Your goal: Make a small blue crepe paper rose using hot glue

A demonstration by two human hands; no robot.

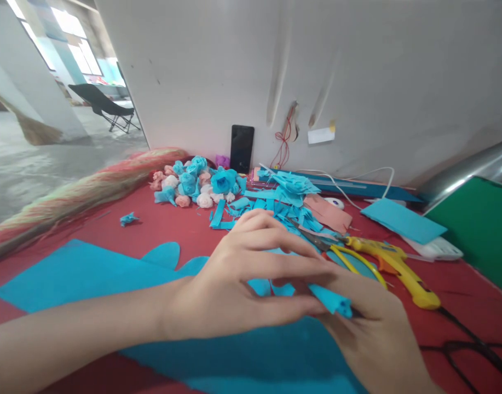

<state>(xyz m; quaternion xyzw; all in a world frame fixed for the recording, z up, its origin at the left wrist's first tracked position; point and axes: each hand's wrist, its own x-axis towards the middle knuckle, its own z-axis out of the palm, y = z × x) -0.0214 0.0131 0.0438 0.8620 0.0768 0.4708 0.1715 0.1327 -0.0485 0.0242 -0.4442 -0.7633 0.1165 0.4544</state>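
Red desk [196, 234], grey floor [103, 149] beyond
Left hand [251, 268] and right hand [374, 323] grasp a blue roll [328, 297], long axis slanting, end toward the desk's right edge.

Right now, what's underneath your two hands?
Blue sheeting on the red tabletop shows below the left hand and right hand. Whatever they directly cover is hidden, so I cannot tell what lies there.
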